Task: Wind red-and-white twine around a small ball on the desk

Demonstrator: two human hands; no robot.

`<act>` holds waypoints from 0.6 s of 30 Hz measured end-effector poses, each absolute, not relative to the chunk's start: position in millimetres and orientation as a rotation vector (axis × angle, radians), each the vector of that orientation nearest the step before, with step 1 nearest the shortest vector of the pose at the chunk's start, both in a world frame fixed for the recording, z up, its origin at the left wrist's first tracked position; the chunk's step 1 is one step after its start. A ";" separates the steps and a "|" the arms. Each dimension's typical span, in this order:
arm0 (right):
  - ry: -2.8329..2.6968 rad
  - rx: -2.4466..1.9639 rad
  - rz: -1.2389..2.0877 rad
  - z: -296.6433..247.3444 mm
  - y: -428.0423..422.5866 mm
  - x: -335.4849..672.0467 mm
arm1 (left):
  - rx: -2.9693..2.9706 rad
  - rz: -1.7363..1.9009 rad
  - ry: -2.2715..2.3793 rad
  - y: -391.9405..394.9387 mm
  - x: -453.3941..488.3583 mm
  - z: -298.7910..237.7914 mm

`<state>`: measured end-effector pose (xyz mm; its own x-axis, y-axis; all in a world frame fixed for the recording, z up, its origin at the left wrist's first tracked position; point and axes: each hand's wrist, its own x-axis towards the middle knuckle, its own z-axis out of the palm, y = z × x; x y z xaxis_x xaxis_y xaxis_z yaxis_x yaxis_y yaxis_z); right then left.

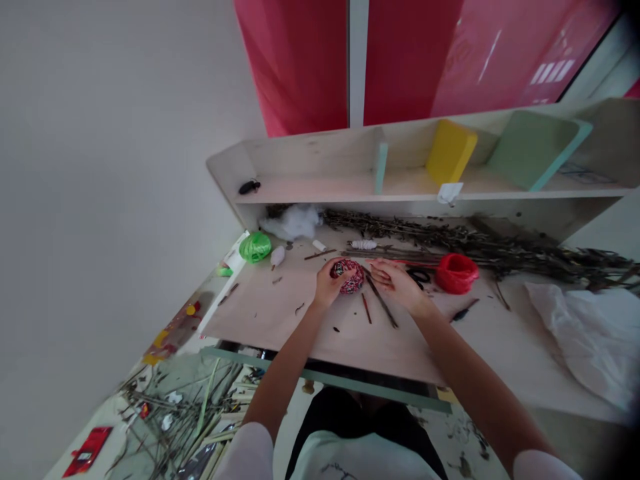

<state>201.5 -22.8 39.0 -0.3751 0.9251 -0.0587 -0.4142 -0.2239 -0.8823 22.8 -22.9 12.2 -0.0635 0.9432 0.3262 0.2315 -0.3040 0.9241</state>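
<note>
My left hand (327, 285) is closed around a red, patterned ball of twine (350, 276) resting on the pale desk board (280, 313). Just right of the ball lies my right hand (397, 283), fingers curled together near a thin dark stick (383, 303) that lies slanted on the board; whether it grips the stick or a strand I cannot make out. A short reddish twig (367, 309) lies between my wrists.
A red twine roll (456, 273) and black scissors (419, 275) sit right of my hand. A green twine roll (255, 247), white stuffing (295, 222), dry branches (500, 247) and a white bag (590, 333) ring the desk. Shelf above holds a yellow block (450, 152). Stems litter the floor (175, 413).
</note>
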 end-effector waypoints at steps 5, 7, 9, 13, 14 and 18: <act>-0.950 -0.782 1.749 38.1 -21.4 203.1 | 1.579 1.308 1.165 -26.2 23.6 14.7; -0.925 -0.786 1.753 38.2 -20.5 204.0 | 1.568 1.242 1.114 -26.8 24.7 13.6; -0.916 -0.788 1.758 39.3 -20.2 205.4 | 1.525 1.206 1.100 -26.7 26.1 12.5; -0.948 -0.740 1.745 44.8 -23.0 209.6 | 1.410 1.314 1.246 -24.0 26.6 11.7; -0.965 -0.712 1.748 46.4 -24.3 210.6 | 1.388 1.365 1.304 -22.7 25.8 11.6; -1.035 -0.667 1.771 50.0 -29.3 213.5 | 1.246 1.473 1.468 -16.2 20.6 10.1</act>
<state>213.5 -29.3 50.0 -0.4042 0.9147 0.0052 -0.4536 -0.1954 -0.8695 20.6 -16.2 10.1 -0.2904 0.9452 0.1490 0.1462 -0.1100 0.9831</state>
